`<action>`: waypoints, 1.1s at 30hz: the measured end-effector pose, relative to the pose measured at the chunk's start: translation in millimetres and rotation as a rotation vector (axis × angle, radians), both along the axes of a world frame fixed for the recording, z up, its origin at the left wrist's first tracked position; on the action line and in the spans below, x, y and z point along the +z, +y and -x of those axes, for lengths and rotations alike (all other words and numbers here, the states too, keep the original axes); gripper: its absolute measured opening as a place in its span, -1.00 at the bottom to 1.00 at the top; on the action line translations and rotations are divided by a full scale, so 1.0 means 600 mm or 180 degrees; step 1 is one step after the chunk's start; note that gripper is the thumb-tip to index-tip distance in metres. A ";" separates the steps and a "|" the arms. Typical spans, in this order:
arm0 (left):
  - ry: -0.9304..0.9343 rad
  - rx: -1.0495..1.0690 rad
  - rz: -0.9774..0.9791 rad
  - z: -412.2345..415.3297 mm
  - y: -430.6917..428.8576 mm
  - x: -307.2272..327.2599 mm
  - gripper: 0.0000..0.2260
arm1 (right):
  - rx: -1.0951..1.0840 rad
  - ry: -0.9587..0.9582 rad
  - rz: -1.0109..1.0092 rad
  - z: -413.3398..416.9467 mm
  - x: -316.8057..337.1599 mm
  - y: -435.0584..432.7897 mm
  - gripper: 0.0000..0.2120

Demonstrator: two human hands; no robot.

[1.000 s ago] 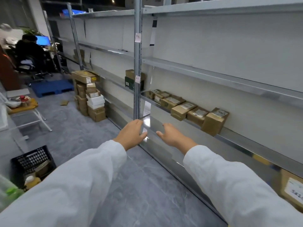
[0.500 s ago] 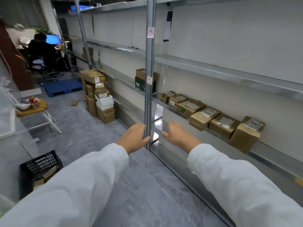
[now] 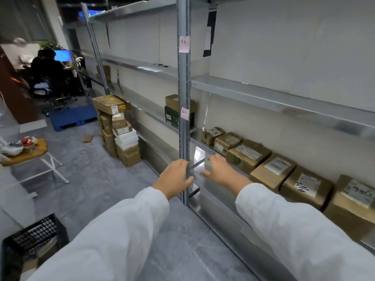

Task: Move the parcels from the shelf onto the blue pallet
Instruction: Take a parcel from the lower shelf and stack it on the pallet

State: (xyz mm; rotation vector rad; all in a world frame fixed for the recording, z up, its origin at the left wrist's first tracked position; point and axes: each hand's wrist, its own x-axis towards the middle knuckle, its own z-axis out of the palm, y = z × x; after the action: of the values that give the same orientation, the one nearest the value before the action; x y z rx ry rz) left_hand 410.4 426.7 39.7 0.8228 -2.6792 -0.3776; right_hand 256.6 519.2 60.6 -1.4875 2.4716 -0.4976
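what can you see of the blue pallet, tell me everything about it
The blue pallet looks like dark blue moulded plastic, with a flat top and openings along its near edge. It lies flat on the grey floor far down the aisle, left of the stack of cardboard boxes and just in front of a seated person. No parcel shows on its top. Whether the stack touches it cannot be told.

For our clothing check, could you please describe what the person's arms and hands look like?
Long, loose, plain white sleeves cover both arms to the wrists: left sleeve, right sleeve. The left hand and right hand are bare, with no gloves, rings or watch visible.
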 end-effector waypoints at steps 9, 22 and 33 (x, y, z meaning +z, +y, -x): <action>-0.0001 -0.0358 -0.0047 0.107 -0.204 -0.031 -0.58 | -0.0310 0.0117 -0.0181 0.081 -0.027 -0.161 -0.49; 0.0014 -0.1130 0.0042 0.266 -0.485 -0.040 -0.57 | -0.1198 0.0124 -0.0353 0.158 -0.030 -0.391 -0.58; -0.0071 -0.1452 -0.0070 0.424 -0.590 -0.068 -0.59 | -0.1658 -0.0285 -0.0242 0.279 -0.078 -0.479 -0.59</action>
State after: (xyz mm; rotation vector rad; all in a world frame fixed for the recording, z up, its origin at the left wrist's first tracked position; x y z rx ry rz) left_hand 155.9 72.9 -1.2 0.2100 -2.8724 -0.5023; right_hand 89.3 231.6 14.0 -0.7609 2.7577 -0.5312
